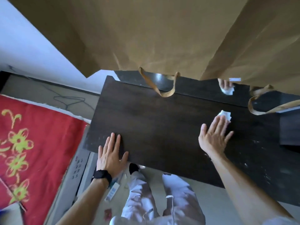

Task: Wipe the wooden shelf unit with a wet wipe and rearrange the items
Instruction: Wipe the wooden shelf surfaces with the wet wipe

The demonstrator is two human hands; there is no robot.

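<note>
Pressing wet wipe [225, 114] under flat right hand [214, 135], bracing shelf top [154, 127] with flat left hand [112, 158]. May snag bag handle [259, 113] nearby.

White wall [32, 46] far left, bluish in soft daylight. Dark skirting strip [81, 90] along its foot. Pale grey floor [40, 90] below, thin black cable [73, 102] looped across it. Red cloth [40, 127] with yellow-green flower pattern fills left side. Pale box [78, 166] with dark printed marks just right of cloth. Small blue-white packet [112, 192] on near floor.
</note>
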